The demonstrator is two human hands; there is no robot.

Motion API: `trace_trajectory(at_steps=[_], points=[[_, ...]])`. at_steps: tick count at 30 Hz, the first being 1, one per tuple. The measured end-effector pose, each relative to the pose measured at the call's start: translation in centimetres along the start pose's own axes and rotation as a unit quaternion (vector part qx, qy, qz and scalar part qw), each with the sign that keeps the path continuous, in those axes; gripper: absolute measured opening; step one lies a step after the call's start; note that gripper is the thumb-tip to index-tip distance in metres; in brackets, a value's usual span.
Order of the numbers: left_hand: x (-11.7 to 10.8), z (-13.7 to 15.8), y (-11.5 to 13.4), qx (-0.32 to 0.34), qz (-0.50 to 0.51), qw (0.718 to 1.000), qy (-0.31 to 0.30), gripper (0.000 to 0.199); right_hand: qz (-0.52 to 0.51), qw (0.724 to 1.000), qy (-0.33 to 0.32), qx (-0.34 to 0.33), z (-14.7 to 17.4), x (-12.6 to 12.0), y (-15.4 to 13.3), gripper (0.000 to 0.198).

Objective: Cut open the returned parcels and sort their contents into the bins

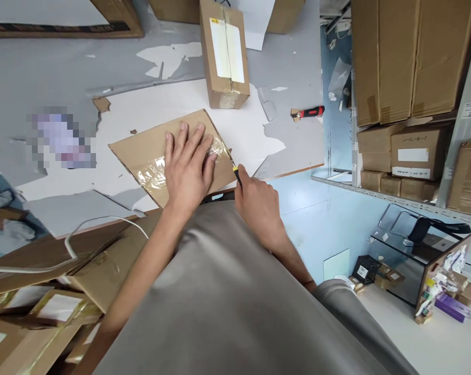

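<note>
A flat piece of brown cardboard (149, 148) with shiny clear tape across it lies at a slant on the table. My left hand (188, 169) rests flat on it, fingers spread a little. My right hand (259, 203) is closed round a utility knife (236, 172) with a black and yellow handle. The knife's tip is at the cardboard's right edge; whether the blade touches it I cannot tell. Just beyond stands a taped cardboard box (226, 57) with a white label on its top.
A red and black cutter (312, 112) lies near the table's right edge. Torn white paper (259, 125) covers part of the grey tabletop. A white cable (98, 219) and packed boxes (59, 307) are at lower left. Shelves with cartons (419, 151) stand at right.
</note>
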State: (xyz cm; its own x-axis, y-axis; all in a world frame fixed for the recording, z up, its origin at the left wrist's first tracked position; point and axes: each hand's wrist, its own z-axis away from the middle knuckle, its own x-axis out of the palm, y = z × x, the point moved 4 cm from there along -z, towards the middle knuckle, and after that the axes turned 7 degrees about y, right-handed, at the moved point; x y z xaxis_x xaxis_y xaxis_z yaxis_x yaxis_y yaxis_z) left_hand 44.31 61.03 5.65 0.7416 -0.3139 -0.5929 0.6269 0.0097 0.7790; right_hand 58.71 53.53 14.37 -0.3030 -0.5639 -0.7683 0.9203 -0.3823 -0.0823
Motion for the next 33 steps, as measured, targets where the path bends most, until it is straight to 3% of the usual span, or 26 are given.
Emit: trace_trajectory(at_steps=[5,10,14,17,21,27,30,33], points=[[0.0,0.1,0.1,-0.002,0.004,1.0,0.004,0.075,-0.007,0.999,0.03,-0.011,0.0,-0.6,-0.4,0.065],[0.1,0.1,-0.2,-0.011,-0.001,1.0,0.005,0.075,-0.03,0.995,0.079,-0.045,-2.8,-0.6,-1.9,0.062],[0.2,0.1,-0.3,0.021,-0.004,0.999,0.026,0.057,-0.032,0.995,0.087,-0.042,-4.1,-0.1,-2.3,0.063],[0.2,0.2,-0.2,0.034,-0.011,0.999,0.029,0.053,-0.023,0.997,0.072,-0.023,-3.4,0.4,-1.8,0.062],[0.2,0.3,-0.4,0.008,-0.033,0.999,0.002,0.072,0.007,0.999,0.043,0.001,-1.7,1.1,-0.4,0.059],[0.8,0.1,-2.3,0.089,-0.03,0.995,0.041,0.066,-0.011,1.0,-0.01,-0.008,2.8,1.0,2.1,0.052],[0.2,0.9,-3.5,0.103,-0.012,0.994,0.046,0.062,-0.09,0.994,0.05,-0.036,3.1,0.6,3.8,0.038],[-1.8,2.6,-4.8,0.113,-0.026,0.99,0.08,0.06,-0.19,0.972,0.132,-0.047,-1.7,2.0,5.8,0.035]])
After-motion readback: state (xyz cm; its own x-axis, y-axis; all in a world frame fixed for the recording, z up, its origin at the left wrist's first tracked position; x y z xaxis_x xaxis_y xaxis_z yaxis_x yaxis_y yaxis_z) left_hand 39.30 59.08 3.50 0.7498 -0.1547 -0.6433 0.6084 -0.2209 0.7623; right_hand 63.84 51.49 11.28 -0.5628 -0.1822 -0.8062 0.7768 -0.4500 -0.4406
